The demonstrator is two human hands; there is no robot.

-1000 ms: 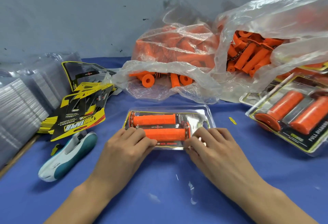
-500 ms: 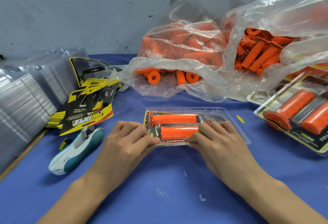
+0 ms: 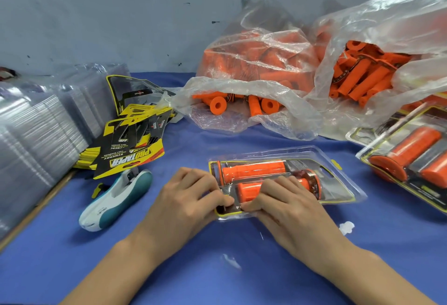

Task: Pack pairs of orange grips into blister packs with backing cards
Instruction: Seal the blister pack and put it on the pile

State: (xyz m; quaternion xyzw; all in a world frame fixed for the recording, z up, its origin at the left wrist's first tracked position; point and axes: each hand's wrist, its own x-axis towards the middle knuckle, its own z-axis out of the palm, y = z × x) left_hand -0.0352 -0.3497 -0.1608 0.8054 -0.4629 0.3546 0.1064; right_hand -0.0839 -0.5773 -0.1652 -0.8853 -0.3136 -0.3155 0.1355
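both hands pinch the near-left corner of the blister pack (image 3: 321, 176) on the blue table (image 3: 242, 268): left hand (image 3: 191, 200) and right hand (image 3: 285, 205) curled onto its edge. two orange grips (image 3: 251, 170) lie inside.

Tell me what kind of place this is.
Probably a small hand-packing workbench: clear plastic bags of loose orange rubber grips, a stack of empty clear blister shells, and yellow-and-black printed backing cards.

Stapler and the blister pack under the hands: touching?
Apart. Head view: bare blue cloth and the left hand lie between the stapler and the blister pack.
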